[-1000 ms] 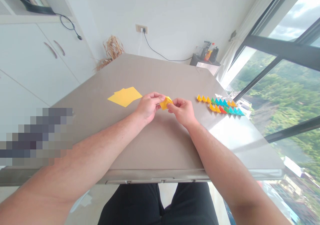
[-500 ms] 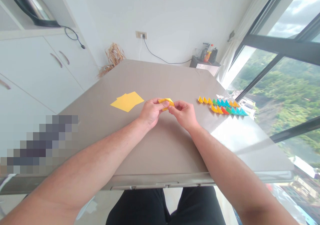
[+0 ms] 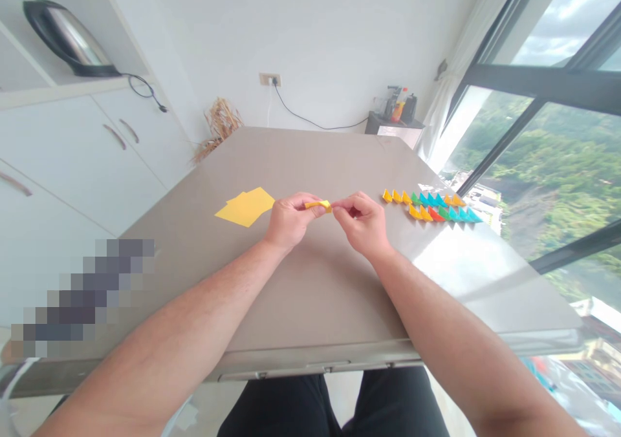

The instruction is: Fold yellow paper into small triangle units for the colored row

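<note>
Between my two hands, above the middle of the table, is a small folded piece of yellow paper [image 3: 319, 205]. My left hand [image 3: 290, 219] pinches it between thumb and fingers, covering part of it. The fingertips of my right hand [image 3: 361, 220] are closed at the paper's right end, pinching its tip. Flat yellow paper sheets [image 3: 246, 207] lie overlapped just left of my left hand. To the right of my right hand stand two rows of small folded paper boats [image 3: 421, 213] in yellow, orange, green, blue and red.
The grey-brown table [image 3: 310, 295] ends at a front edge near my lap. A pixelated patch [image 3: 87, 295] covers something at its left. A window [image 3: 557, 159] runs along the right. An electric kettle [image 3: 72, 39] stands on a shelf at the left.
The folded yellow paper now looks narrower and flatter between my fingers. My right hand has shifted slightly right, and the whole view has tilted a little.
</note>
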The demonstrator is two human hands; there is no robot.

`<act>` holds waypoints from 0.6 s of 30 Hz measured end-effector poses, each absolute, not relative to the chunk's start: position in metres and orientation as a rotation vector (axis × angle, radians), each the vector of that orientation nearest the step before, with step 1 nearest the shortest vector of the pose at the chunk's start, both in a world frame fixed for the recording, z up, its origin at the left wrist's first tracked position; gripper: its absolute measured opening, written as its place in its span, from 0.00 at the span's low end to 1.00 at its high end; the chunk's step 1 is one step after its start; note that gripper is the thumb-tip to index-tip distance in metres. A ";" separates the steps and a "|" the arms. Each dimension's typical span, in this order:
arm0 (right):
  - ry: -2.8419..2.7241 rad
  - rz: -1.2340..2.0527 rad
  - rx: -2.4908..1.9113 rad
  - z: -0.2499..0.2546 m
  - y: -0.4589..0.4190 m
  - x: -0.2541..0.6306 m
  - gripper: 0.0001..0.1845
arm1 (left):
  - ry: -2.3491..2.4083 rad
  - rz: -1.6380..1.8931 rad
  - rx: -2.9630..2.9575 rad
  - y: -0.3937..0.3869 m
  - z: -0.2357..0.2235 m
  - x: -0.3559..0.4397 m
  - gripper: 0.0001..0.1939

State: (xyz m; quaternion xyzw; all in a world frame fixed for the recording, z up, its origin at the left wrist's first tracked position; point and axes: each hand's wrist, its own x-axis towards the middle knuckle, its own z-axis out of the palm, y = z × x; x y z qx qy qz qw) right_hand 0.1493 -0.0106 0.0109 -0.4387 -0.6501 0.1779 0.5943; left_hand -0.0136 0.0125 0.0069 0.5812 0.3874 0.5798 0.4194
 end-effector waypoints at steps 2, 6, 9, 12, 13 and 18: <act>-1.521 0.436 -1.029 0.011 -0.011 0.149 0.06 | 0.968 1.458 1.456 0.014 0.006 -0.014 0.09; -1.512 0.453 -1.037 0.011 -0.011 0.149 0.06 | 0.969 1.445 1.469 0.014 0.006 -0.015 0.09; -1.511 0.472 -1.041 0.011 -0.011 0.150 0.06 | 0.967 1.435 1.483 0.014 0.006 -0.015 0.09; -1.509 0.484 -1.043 0.012 -0.011 0.150 0.06 | 0.969 1.432 1.492 0.013 0.006 -0.015 0.08; -1.508 0.488 -1.044 0.012 -0.011 0.150 0.06 | 0.970 1.431 1.492 0.013 0.006 -0.015 0.08; -1.513 0.537 -1.051 0.013 -0.011 0.150 0.05 | 0.965 1.422 1.496 0.014 0.006 -0.015 0.08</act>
